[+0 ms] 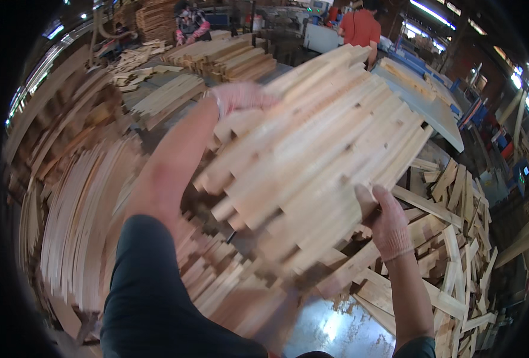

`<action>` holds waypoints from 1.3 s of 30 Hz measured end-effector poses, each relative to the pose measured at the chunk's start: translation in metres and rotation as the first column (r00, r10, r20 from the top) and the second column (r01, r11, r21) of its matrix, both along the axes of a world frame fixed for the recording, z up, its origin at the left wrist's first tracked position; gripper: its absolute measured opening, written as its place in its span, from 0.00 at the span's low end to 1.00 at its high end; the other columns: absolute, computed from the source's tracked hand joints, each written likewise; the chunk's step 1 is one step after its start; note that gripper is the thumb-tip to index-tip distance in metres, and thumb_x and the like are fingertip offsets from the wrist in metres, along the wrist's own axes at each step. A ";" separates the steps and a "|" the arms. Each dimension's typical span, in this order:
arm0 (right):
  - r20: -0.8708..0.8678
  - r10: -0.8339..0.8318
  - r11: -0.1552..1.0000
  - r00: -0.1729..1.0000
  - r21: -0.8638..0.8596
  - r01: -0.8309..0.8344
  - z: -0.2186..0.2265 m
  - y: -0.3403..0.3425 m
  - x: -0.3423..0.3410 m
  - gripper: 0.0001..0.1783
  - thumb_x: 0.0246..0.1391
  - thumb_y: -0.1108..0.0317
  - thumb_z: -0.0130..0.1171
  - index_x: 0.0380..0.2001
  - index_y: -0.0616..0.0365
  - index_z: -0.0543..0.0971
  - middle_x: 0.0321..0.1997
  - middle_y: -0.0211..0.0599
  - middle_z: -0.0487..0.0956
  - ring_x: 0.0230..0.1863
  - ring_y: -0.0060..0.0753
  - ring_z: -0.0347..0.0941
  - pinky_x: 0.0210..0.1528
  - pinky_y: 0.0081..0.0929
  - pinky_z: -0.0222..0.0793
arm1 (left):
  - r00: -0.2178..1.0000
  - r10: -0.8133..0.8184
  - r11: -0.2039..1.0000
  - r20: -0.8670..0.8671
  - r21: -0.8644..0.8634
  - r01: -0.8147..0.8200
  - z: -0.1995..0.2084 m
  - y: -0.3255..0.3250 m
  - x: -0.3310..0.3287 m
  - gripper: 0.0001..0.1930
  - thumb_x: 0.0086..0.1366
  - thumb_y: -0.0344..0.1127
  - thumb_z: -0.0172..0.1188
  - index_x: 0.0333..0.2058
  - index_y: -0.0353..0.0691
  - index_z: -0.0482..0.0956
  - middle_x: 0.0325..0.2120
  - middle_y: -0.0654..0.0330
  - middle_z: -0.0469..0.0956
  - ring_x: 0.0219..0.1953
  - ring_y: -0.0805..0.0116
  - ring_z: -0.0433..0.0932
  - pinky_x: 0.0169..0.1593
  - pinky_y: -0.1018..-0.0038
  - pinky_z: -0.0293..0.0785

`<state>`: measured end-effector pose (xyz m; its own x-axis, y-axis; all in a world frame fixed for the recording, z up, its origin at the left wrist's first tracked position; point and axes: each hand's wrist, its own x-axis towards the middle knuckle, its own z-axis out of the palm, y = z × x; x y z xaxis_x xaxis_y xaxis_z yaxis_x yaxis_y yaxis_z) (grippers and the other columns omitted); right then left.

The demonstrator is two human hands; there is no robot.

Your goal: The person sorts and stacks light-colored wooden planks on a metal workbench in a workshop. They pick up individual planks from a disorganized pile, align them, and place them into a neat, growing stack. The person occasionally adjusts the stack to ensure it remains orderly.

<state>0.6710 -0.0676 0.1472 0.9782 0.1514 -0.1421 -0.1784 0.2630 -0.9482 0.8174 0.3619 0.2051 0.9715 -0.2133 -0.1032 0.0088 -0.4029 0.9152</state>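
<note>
A broad batch of pale wooden strips (321, 152) lies side by side between my hands, its ends staggered and some knots showing. My left hand (243, 98), in a light knitted glove, is closed on the far left edge of the batch; motion smears its fingers. At the near right edge, my gloved right hand (388, 224) grips the strips, with thumb and finger showing on top. The batch slants from lower left to upper right. Under its near end, more short strips (211, 271) lie in a row, partly hidden.
Stacked long strips (88, 221) stand at the left. A loose heap of offcuts (455, 250) spreads at the right, beside a shiny metal surface (336, 328). Beyond are strip piles (228, 56), a grey machine table (420, 104) and a person in a red shirt (360, 30).
</note>
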 end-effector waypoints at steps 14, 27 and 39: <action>-0.144 -0.034 0.999 0.989 0.005 0.035 -0.082 0.103 0.120 0.34 0.63 0.62 0.69 0.67 0.54 0.66 0.47 0.37 0.78 0.41 0.26 0.77 0.39 0.26 0.80 | 0.922 0.148 0.370 0.358 0.845 -0.387 -0.090 -0.019 0.143 0.46 0.72 0.71 0.47 0.76 0.43 0.60 0.72 0.46 0.66 0.71 0.46 0.70 0.73 0.56 0.64; -0.041 -0.223 0.881 0.974 -0.436 0.184 -0.175 -0.168 -0.187 0.41 0.66 0.64 0.69 0.77 0.58 0.62 0.63 0.39 0.78 0.63 0.32 0.74 0.66 0.35 0.74 | 0.704 -0.440 0.665 0.558 0.729 -0.163 -0.116 -0.176 -0.198 0.43 0.54 0.37 0.75 0.69 0.39 0.71 0.67 0.49 0.73 0.67 0.46 0.72 0.69 0.53 0.68; -0.003 0.190 -0.463 0.982 -0.882 0.087 -0.136 -0.468 -0.177 0.56 0.41 0.57 0.76 0.75 0.47 0.62 0.68 0.45 0.73 0.73 0.55 0.65 0.75 0.52 0.58 | 0.987 0.019 0.405 -0.158 0.904 0.137 -0.277 -0.403 -0.262 0.52 0.61 0.56 0.66 0.78 0.44 0.51 0.67 0.50 0.71 0.64 0.53 0.76 0.66 0.58 0.72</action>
<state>0.4936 -0.5359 0.0117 0.9976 -0.0069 -0.0696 0.0083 -0.9766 0.2147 0.5557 -0.0414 -0.0714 0.9216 0.0267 -0.3872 0.0282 -0.9996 -0.0017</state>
